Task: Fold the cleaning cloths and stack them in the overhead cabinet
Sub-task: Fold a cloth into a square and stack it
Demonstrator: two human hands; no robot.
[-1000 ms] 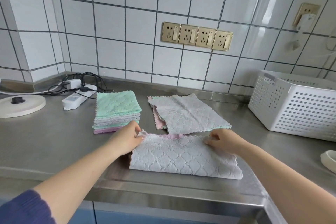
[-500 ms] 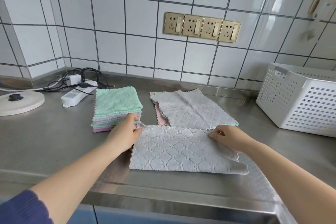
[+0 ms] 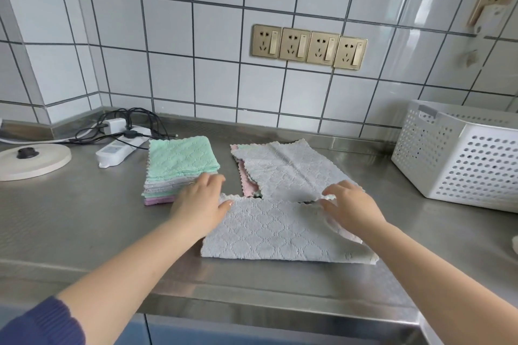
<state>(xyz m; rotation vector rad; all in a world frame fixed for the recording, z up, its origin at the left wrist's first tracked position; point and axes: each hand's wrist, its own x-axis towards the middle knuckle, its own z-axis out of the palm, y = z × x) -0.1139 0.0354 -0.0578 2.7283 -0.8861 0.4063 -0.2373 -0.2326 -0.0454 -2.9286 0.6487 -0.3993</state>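
2 hands, left hand [image 3: 200,206] and right hand [image 3: 351,206], pinch the grey cloth's [image 3: 274,235] far corners.

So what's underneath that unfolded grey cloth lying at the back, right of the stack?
Under the unfolded grey cloth, a pink cloth pokes out along its left edge, with a dark sliver beside it. Anything further beneath is covered.

Folded stack [image 3: 179,165] left of unfolded cloths [image 3: 291,168]

Two bare forearms, no rings, watch or bracelets seen. Left arm [image 3: 134,269] has a dark blue-purple ribbed knit sleeve [image 3: 42,325] pushed up near the elbow. Right arm [image 3: 448,274] bare throughout, no sleeve visible. Fingernails short, plain.
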